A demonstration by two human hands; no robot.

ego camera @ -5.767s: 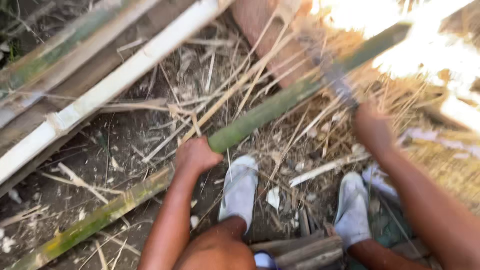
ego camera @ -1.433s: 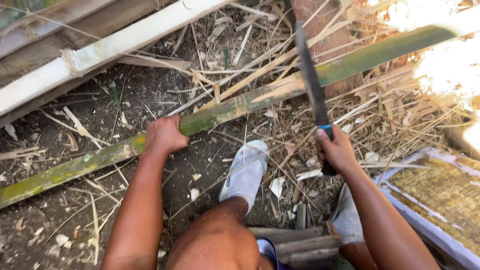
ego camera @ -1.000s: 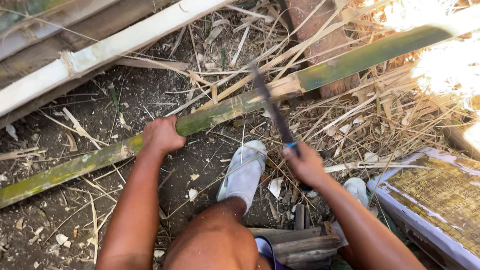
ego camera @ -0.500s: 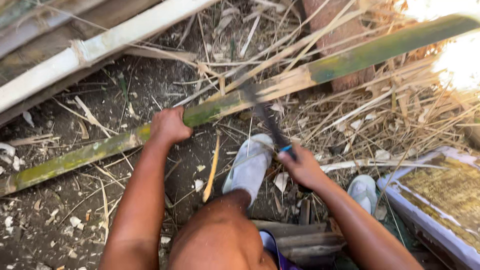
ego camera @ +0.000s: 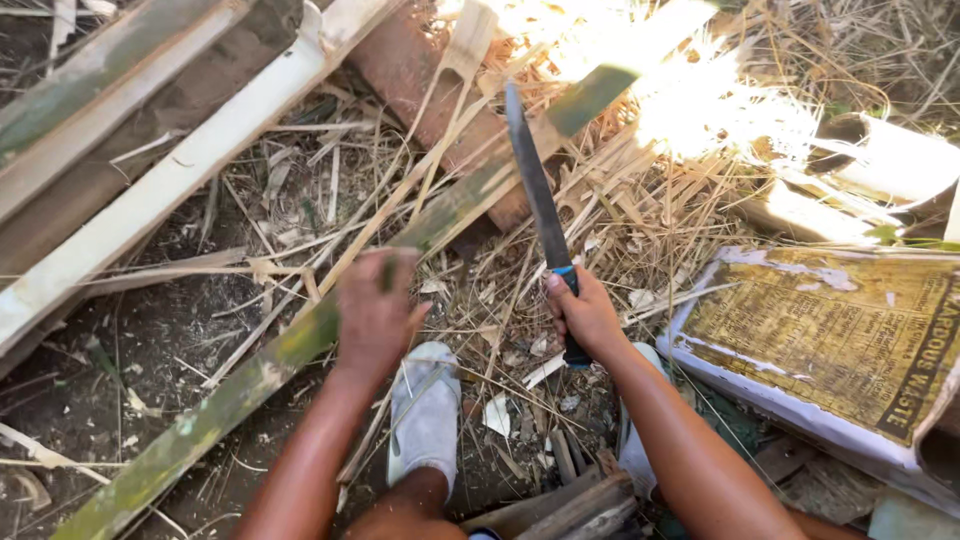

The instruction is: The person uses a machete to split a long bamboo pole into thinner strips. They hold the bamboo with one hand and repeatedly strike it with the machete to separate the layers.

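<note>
Bamboo pole pinned, long knife raised above it

Bamboo pole (ego camera: 250, 375), green and mossy, lies slantwise across the dirt ground (ego camera: 150, 330), running from the lower left up toward the sunlit straw at the upper right. It looks stiff and fairly heavy for its length, round and probably slick where the green skin is intact, so a hold from above that wraps the curve seems the sound one. The left hand (ego camera: 375, 315) does just that: fingers curled down over the pole at mid-length, palm pressing it, forearm coming straight up from the bottom edge. That hand is blurred, so how tightly it closes cannot be told.

The right hand (ego camera: 582, 315) is clenched in a full fist around the dark handle of a long knife (ego camera: 535, 190), just below a blue band at the base of the blade. The blade stands nearly upright, tip leaning slightly left, held over the pole and clear of it, to the right of the left hand. The right wrist is cocked back, the forearm angling in from the lower right. The knife looks rigid, sharp and blade-heavy.

A foot in a pale shoe (ego camera: 425, 420) rests just below the pole between the two arms. Split pale bamboo lengths (ego camera: 180, 180) lie at the upper left; a worn yellow printed board (ego camera: 830, 330) lies at the right among dry straw
</note>
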